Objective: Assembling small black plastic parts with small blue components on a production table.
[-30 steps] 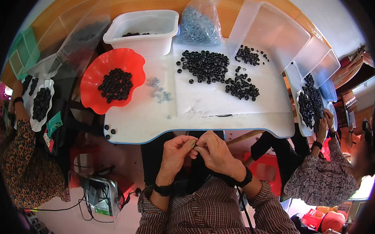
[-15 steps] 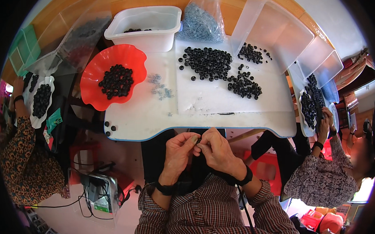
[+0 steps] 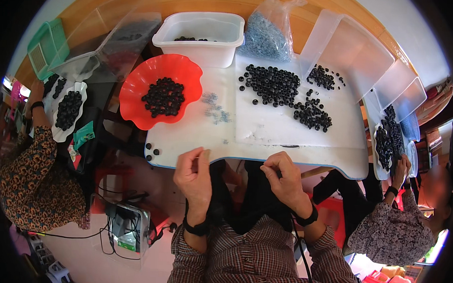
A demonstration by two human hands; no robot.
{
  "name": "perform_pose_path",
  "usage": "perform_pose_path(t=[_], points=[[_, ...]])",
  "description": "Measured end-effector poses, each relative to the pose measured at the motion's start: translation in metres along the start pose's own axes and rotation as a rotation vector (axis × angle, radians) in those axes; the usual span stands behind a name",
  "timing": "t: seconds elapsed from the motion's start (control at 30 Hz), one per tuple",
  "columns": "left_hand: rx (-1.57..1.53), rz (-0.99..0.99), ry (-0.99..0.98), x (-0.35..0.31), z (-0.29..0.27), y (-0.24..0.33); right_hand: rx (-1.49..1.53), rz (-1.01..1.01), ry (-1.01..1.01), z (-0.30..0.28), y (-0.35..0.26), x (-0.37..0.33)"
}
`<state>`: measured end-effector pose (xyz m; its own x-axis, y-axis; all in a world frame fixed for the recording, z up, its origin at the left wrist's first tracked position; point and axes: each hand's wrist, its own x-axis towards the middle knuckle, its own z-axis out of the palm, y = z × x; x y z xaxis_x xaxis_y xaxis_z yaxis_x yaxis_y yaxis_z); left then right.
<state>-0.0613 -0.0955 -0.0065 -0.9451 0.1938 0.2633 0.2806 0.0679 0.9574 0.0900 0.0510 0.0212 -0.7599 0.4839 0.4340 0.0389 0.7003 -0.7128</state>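
My left hand [image 3: 194,178] is held up at the table's front edge, fingers curled and the thumb pressed to the forefinger. Whatever that pinch holds, if anything, is too small to see. My right hand [image 3: 284,180] is further right by the same edge, its thumb and fingertips together in a pinch too. Nothing I can name shows in it. Three loose black beads [image 3: 156,152] lie near the table corner beyond my left hand. On a white sheet [image 3: 267,130] past my right hand are a large heap of black beads [image 3: 273,84] and a smaller heap [image 3: 313,114].
A red scalloped dish [image 3: 133,96] of black beads stands left on the white table [image 3: 186,145]. Behind are a white tub [image 3: 209,53], a bag of blue-grey beads [image 3: 267,35] and a tipped clear bin [image 3: 357,46]. People sit working at both sides.
My hands were together, fingertips meeting on a small dark bead. They have drawn apart, left hand leftward and right hand rightward. The whole view has shifted a little.
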Motion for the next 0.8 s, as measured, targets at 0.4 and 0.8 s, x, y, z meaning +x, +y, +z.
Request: perform_pose_path(t=[0.4,0.8], points=[[0.67,0.317,0.236,0.044,-0.033,-0.038,-0.05,0.061,-0.018,-0.001,0.011,0.012],[0.426,0.318,0.17,0.028,-0.014,-0.011,-0.135,0.103,0.135,0.006,0.034,0.043]])
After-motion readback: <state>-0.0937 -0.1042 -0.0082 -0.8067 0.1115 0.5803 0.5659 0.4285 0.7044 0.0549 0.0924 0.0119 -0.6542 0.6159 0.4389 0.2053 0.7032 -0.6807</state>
